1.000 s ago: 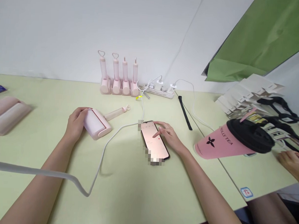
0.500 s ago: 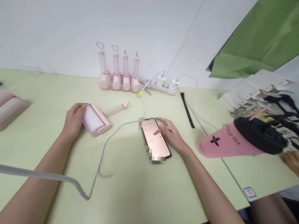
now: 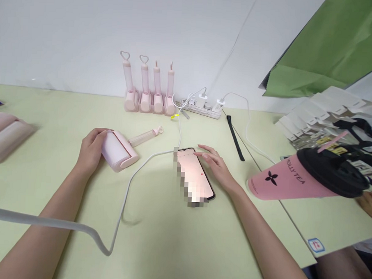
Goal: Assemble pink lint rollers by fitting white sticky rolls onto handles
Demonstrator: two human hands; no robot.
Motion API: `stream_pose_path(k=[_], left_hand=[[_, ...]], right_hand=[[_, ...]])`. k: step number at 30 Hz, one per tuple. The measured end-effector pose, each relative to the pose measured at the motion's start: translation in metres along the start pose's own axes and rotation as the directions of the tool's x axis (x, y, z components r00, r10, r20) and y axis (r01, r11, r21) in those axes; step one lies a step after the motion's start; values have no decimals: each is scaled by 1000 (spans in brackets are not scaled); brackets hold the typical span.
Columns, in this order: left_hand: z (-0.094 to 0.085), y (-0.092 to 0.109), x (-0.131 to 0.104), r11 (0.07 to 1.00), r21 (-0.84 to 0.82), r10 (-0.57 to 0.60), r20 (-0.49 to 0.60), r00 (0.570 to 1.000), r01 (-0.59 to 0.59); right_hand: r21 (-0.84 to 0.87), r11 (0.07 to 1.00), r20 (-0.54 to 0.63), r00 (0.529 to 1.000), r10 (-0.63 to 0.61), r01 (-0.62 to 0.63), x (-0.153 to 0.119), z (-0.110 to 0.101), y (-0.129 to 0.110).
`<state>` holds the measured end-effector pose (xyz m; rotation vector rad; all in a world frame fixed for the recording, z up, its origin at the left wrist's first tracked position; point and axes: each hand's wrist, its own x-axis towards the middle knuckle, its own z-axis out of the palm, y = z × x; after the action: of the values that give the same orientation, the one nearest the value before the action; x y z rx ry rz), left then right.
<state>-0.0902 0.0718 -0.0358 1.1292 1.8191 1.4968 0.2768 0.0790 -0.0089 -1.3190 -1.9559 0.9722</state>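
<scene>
Where the counter (image 3: pixel 157 228) leaves view at left: a pale pink roller (image 3: pixel 7 138) lies flat, partly cut off.
Left hand (image 3: pixel 91 149): fingers curled, closed around the left end of a white-and-pink lint roller (image 3: pixel 117 151) left of the counter's middle; its clear handle (image 3: pixel 143 137) points right, toward the back edge.
Back edge: four pink rollers (image 3: pixel 157 102) stand in a row by the wall, handles up; a power strip (image 3: pixel 203 111) lies just right of them.
Phone (image 3: pixel 196 177): lit, face up near mid-counter, its left side blurred.
Right hand (image 3: pixel 217 167): loosely spread, gripping nothing, index fingertip at the phone's upper right; touching or not, I cannot tell.
Right edge: black strap (image 3: pixel 235 137), then pink cup (image 3: pixel 283 180) near the seam.
</scene>
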Motion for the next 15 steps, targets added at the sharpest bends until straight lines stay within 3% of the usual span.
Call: stream_pose_path(k=[4, 7, 11, 15], left_hand=[[1, 1, 0, 1000, -10, -6, -1, 1000, 6], [1, 1, 0, 1000, -1, 8, -2, 1000, -8], [1, 1, 0, 1000, 4, 0, 4, 1000, 0], [0, 1, 0, 1000, 8, -1, -1, 1000, 1]], right_hand=[[-13, 1000, 19, 1000, 15, -15, -2, -3, -3], [-57, 998, 155, 988, 7, 2, -8, -11, -11], [-135, 989, 434, 901, 0, 65, -15, -22, -22], [-150, 979, 557, 830, -30, 136, -17, -23, -22]])
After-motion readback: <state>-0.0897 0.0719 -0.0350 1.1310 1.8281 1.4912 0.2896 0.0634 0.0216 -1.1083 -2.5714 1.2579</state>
